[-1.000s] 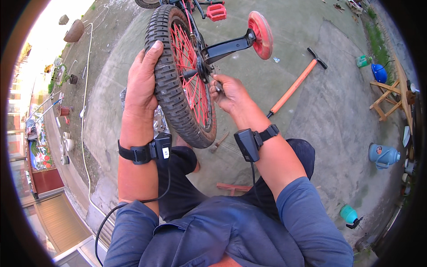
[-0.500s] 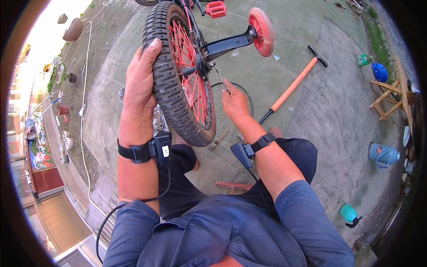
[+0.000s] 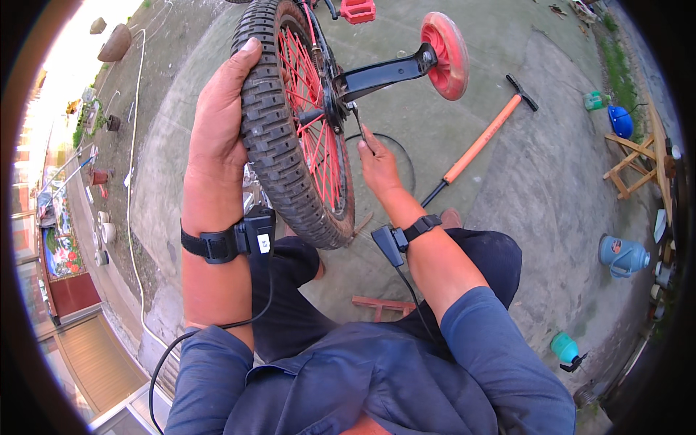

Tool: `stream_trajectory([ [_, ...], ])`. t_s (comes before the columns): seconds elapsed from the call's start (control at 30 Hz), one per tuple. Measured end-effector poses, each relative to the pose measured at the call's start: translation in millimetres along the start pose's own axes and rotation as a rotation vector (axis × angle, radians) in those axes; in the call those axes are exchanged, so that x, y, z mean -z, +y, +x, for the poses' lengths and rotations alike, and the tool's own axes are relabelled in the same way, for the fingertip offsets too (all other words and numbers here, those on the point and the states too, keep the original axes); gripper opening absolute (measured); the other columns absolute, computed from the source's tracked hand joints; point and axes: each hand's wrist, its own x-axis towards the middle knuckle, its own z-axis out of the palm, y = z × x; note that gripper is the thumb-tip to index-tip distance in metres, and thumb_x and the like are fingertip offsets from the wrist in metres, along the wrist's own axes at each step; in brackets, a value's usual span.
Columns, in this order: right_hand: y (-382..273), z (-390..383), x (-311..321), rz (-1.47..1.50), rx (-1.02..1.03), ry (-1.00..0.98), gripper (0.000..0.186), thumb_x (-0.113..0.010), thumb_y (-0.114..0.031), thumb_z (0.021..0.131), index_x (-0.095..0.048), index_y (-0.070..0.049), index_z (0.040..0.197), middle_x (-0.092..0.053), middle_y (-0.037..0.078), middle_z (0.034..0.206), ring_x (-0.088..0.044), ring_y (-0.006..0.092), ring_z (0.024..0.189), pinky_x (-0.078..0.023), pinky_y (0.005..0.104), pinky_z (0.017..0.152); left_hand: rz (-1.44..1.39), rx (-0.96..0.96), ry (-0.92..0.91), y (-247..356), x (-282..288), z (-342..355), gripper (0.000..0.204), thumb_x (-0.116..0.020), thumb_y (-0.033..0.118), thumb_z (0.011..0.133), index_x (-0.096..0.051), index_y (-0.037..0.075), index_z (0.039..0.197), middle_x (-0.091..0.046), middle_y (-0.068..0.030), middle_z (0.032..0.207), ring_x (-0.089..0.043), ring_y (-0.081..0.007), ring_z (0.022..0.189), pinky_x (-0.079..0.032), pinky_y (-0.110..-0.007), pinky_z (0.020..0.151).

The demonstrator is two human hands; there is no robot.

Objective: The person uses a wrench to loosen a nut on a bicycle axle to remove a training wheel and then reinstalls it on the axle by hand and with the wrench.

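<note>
A bicycle wheel with a knobby black tyre and red spokes stands in front of me, tilted. My left hand is wrapped round the tyre's left side, thumb on the tread, its other fingers mostly hidden behind. A black bracket runs from the axle to a red training wheel at the right. In my right hand is a slim metal wrench, pinched between thumb and fingers. Its upper end meets the axle nut just under the bracket; the exact fit is too small to tell.
An orange-handled pump lies on the concrete to the right. A red pedal shows beyond the wheel. Between my feet lies a reddish metal piece. Farther right are a blue jug, a wooden stand and a turquoise bottle.
The training wheel and its bracket have shifted right and look larger. My left hand sits slightly higher and farther left with the tyre. The wrench remains at the axle, now more upright.
</note>
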Motion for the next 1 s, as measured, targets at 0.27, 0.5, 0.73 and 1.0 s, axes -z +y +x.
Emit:
stream_trajectory([
  [0.27, -24.8, -15.0, -3.5, -0.034, -0.056, 0.012, 0.041, -0.057, -0.016, 0.096, -0.054, -0.014, 0.137, -0.063, 0.013, 0.125, -0.057, 0.0158, 0.115, -0.043, 0.0275, 0.097, -0.083, 0.053, -0.134, 9.9, 15.3, 21.7, 0.036, -0.053, 0.031, 0.098, -0.061, -0.003, 0.107, -0.069, -0.0171, 0.084, -0.070, -0.0198, 0.066, -0.060, -0.028, 0.056],
  [0.5, -23.4, -19.0, -3.5, -0.182, 0.119, 0.039, 0.041, -0.055, -0.019, 0.094, -0.055, -0.010, 0.135, -0.065, 0.020, 0.108, -0.063, 0.0298, 0.099, -0.048, 0.0360, 0.087, -0.122, 0.047, -0.009, 10.4, 4.0, 24.3, 0.040, -0.052, 0.032, 0.099, -0.062, -0.006, 0.106, -0.070, -0.0175, 0.090, -0.070, -0.0187, 0.067, -0.059, -0.027, 0.059],
  [0.73, -83.9, -12.2, 15.3, -0.465, -0.056, -0.115, 0.046, -0.047, -0.022, 0.091, -0.054, 0.000, 0.131, -0.065, 0.027, 0.103, -0.063, 0.0408, 0.098, -0.049, 0.0430, 0.086, -0.088, 0.061, -0.029, 11.3, 6.3, 30.0, 0.042, -0.053, 0.034, 0.098, -0.062, -0.006, 0.107, -0.070, -0.0162, 0.090, -0.070, -0.0169, 0.070, -0.058, -0.025, 0.060],
  [1.0, -81.8, -5.7, 5.6, -0.089, -0.138, -0.098, 0.045, -0.047, -0.016, 0.092, -0.052, 0.005, 0.131, -0.060, 0.010, 0.081, -0.053, 0.0179, 0.073, -0.043, 0.0321, 0.066, -0.113, 0.083, -0.019, 10.2, 3.8, 26.4, 0.041, -0.054, 0.035, 0.098, -0.064, -0.004, 0.103, -0.071, -0.0139, 0.089, -0.069, -0.0172, 0.072, -0.058, -0.028, 0.063],
])
